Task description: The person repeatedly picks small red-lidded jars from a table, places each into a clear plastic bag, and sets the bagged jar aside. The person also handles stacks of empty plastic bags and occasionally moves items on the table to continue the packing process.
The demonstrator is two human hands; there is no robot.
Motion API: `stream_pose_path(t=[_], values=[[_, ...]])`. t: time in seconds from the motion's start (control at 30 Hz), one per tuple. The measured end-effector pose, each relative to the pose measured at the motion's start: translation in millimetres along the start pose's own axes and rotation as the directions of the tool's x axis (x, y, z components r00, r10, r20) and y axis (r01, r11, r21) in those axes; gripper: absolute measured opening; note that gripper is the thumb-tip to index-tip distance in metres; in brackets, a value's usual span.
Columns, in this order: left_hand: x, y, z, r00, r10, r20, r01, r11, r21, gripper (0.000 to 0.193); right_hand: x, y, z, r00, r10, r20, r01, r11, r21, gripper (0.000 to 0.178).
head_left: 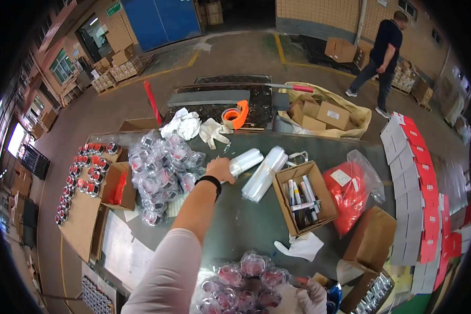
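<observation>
My left hand [221, 170], bare and with a black band at the wrist, stretches far across the table. Its fingers curl at the near end of a roll of clear plastic [247, 161]. A second clear plastic roll [265, 174] lies beside it, to the right. My right hand [314, 298], in a white glove, is at the lower edge, partly cut off; what its fingers hold I cannot make out. Next to it is a cluster of clear-wrapped round parts with red faces [246, 282]. A bigger heap of the same wrapped parts [159, 167] sits left of my left hand.
A carton of marker pens [302, 201], a red-filled plastic bag [345, 188] and a white glove [303, 246] lie right. Red-and-white boxes [413, 193] stack at the far right. An orange tape dispenser [236, 114] stands beyond. Unwrapped parts [91, 170] line cardboard at left. A person [384, 52] walks behind.
</observation>
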State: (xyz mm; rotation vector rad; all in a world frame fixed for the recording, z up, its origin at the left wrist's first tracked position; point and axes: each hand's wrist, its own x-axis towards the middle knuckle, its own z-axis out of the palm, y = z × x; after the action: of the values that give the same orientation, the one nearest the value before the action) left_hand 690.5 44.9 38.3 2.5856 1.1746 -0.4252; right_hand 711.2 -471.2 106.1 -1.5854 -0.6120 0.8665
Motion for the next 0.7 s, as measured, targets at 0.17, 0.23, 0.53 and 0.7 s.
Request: stream_pose_path(t=[0.17,0.23,0.53,0.7], values=[[-71,-2,-15,0.969,0.195,-0.15,-0.239,0.888,-0.394,0.061,66,-42,28,0.981,0.052,0.187,-0.087,0.98,0.181,0.051],[-153,28,-44,0.929,0.37,-0.015,-0.308,0.751,-0.584,0.055,88,-78,67,0.994,0.051,0.099,-0.102,0.768,0.633,0.062],[-354,99,-18,0.962,0.227,0.154,-0.082,0.774,-0.627,0.101,48,-56,134,0.979,0.167,-0.115,-0.047,0.739,0.672,0.054],[-390,75,17,0.954,0.261,0.147,-0.102,0.745,-0.66,0.098,50,-52,126,0.987,0.149,-0.058,-0.07,0.724,0.686,0.061]])
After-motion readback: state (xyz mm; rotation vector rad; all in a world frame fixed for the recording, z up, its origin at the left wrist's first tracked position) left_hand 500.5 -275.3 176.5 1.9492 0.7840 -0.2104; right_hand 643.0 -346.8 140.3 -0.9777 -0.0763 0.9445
